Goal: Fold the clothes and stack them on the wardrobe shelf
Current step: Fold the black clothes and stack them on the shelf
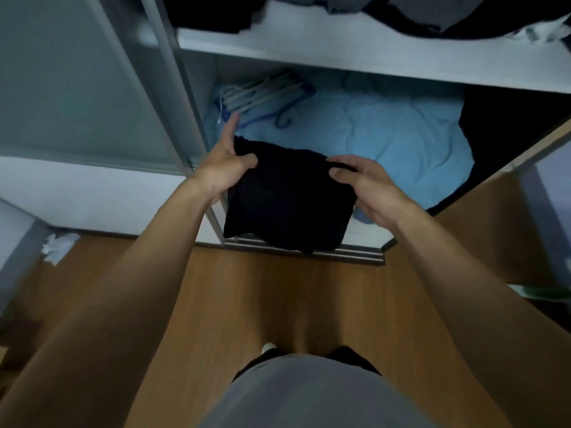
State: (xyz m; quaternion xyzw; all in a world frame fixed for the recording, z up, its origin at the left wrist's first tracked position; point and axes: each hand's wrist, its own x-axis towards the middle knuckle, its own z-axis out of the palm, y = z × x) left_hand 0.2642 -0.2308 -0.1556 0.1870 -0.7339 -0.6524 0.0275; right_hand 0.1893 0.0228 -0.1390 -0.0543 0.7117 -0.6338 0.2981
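Both hands hold one black garment (pixel 287 199), a soft, matte cloth folded into a rough rectangle. The left hand (pixel 228 168) pinches its left edge, thumb on top and fingers underneath, with the index finger stretched straight out. The right hand (pixel 367 186) grips its upper right corner, thumb pressed on top and the other fingers curled beneath.

The garment hangs in the air at the open front of the wardrobe. Behind it lies one rumpled light blue cloth (pixel 386 140). Beyond its upper left corner is one bundle of thin pale hangers (pixel 262 91) with blue hooks, too blurred to count. Above the garment runs a smooth white shelf (pixel 340 47) carrying loose dark clothes (pixel 448 13). Below the garment is a wooden floor (pixel 278 304).
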